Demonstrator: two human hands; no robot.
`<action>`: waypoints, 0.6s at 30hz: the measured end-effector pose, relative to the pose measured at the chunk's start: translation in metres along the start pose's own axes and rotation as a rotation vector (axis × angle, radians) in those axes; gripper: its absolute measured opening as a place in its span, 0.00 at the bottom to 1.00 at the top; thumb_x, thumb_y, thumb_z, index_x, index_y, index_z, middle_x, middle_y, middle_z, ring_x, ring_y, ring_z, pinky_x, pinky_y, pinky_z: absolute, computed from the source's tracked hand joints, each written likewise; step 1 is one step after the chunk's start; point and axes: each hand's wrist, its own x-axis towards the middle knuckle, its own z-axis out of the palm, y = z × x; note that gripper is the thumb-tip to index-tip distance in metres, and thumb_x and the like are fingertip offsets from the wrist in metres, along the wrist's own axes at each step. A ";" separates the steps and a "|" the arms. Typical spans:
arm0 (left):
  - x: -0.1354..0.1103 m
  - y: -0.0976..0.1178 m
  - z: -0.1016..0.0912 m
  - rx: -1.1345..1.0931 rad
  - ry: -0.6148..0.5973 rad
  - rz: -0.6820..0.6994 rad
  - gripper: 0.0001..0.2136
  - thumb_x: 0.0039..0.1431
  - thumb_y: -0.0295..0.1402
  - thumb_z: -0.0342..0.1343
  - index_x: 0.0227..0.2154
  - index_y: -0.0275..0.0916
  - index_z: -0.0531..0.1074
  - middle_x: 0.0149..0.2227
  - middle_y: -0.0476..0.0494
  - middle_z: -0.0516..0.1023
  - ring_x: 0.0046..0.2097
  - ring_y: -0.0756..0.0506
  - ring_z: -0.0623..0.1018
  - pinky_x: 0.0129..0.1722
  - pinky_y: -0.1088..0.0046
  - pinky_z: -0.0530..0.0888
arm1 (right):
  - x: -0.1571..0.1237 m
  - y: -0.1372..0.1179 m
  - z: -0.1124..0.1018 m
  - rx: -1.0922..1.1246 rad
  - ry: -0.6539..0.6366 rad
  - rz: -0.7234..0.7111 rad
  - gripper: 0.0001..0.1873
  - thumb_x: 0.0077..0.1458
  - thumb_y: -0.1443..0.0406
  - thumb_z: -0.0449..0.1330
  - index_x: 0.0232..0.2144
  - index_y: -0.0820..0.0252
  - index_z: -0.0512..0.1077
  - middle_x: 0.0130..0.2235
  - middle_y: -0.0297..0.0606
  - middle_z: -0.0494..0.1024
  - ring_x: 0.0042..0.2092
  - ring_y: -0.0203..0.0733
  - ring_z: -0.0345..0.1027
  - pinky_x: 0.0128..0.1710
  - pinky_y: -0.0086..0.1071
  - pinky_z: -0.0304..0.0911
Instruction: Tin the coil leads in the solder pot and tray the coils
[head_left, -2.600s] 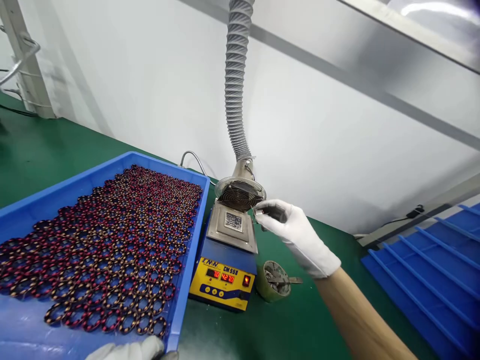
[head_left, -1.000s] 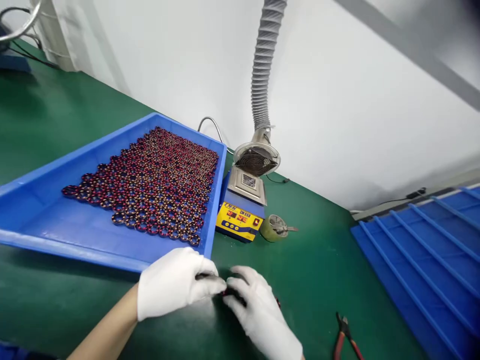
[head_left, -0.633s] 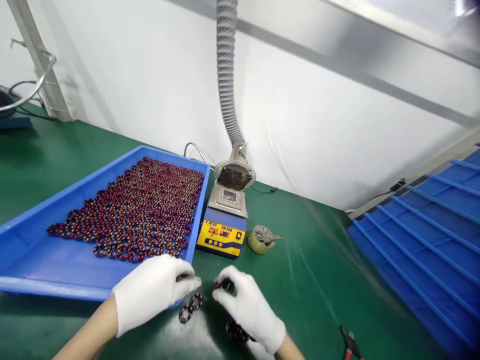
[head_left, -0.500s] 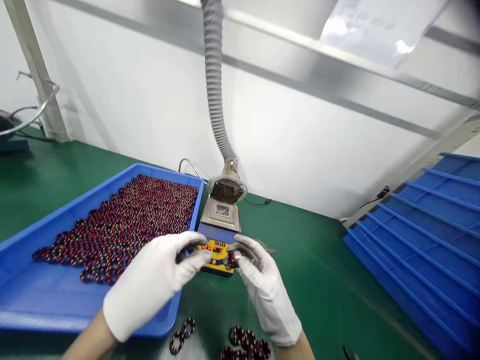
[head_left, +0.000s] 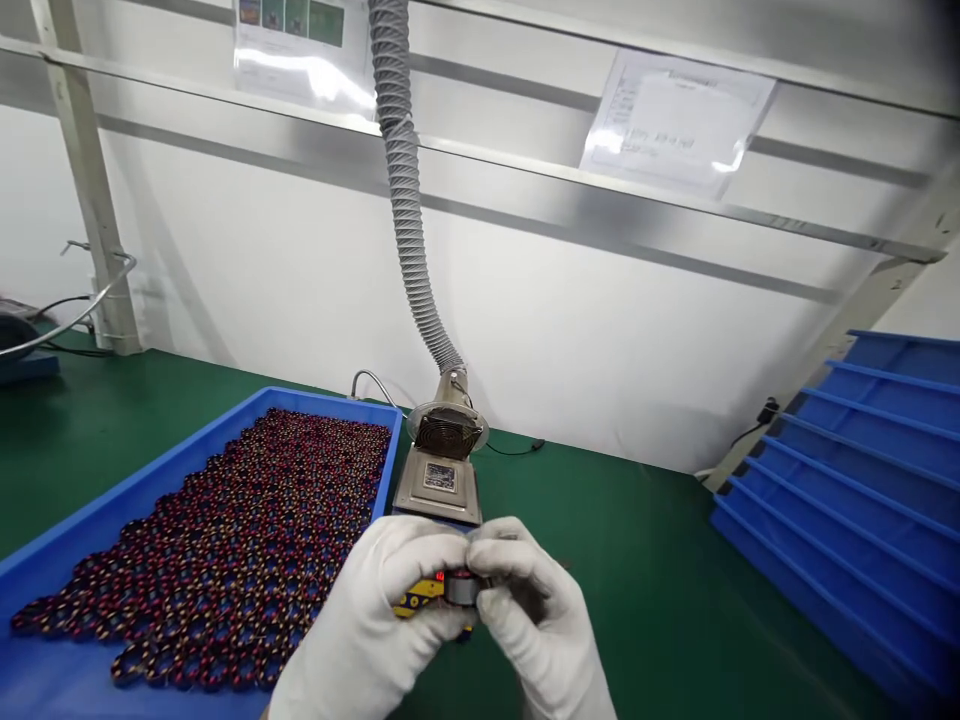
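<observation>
Both white-gloved hands are together in the lower middle of the head view, in front of a yellow-fronted device (head_left: 409, 602). Between them is a small stator ring (head_left: 460, 588) with a grey outer band and a dark reddish top edge. My left hand (head_left: 390, 610) is closed at its left side, fingers above and thumb below. The fingers and thumb of my right hand (head_left: 525, 600) pinch its right side. Fingertips hide part of the ring. The device's red digits and buttons are mostly covered by the gloves.
A blue tray (head_left: 187, 462) full of similar rings in rows stands at the left. Behind the device, a metal fume hood (head_left: 447, 430) hangs on a grey ribbed hose (head_left: 409, 200). Stacked blue trays (head_left: 847, 480) lean at the right on the green table (head_left: 630, 560).
My hands have come together, and my left hand has closed onto the ring held by my right. The view has tilted up; the loose rings near the front edge are out of frame.
</observation>
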 end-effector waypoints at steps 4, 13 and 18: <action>0.005 0.004 -0.003 0.133 0.045 0.228 0.05 0.62 0.28 0.53 0.40 0.37 0.70 0.39 0.46 0.78 0.42 0.50 0.75 0.46 0.72 0.68 | 0.003 0.003 0.011 0.308 0.214 0.098 0.09 0.53 0.58 0.63 0.25 0.55 0.75 0.29 0.35 0.68 0.38 0.41 0.65 0.41 0.35 0.63; -0.002 0.002 -0.008 0.283 0.063 0.168 0.09 0.58 0.25 0.56 0.43 0.37 0.71 0.42 0.45 0.77 0.48 0.47 0.71 0.50 0.70 0.66 | -0.001 0.010 0.019 0.478 0.214 0.354 0.19 0.43 0.58 0.71 0.39 0.56 0.76 0.39 0.40 0.77 0.41 0.43 0.71 0.45 0.35 0.64; 0.001 0.001 -0.008 0.006 0.006 0.015 0.08 0.59 0.33 0.58 0.42 0.43 0.74 0.42 0.47 0.78 0.46 0.47 0.74 0.47 0.72 0.70 | -0.004 0.025 0.025 0.511 0.253 0.402 0.20 0.39 0.59 0.73 0.36 0.58 0.76 0.38 0.40 0.78 0.41 0.43 0.72 0.45 0.34 0.65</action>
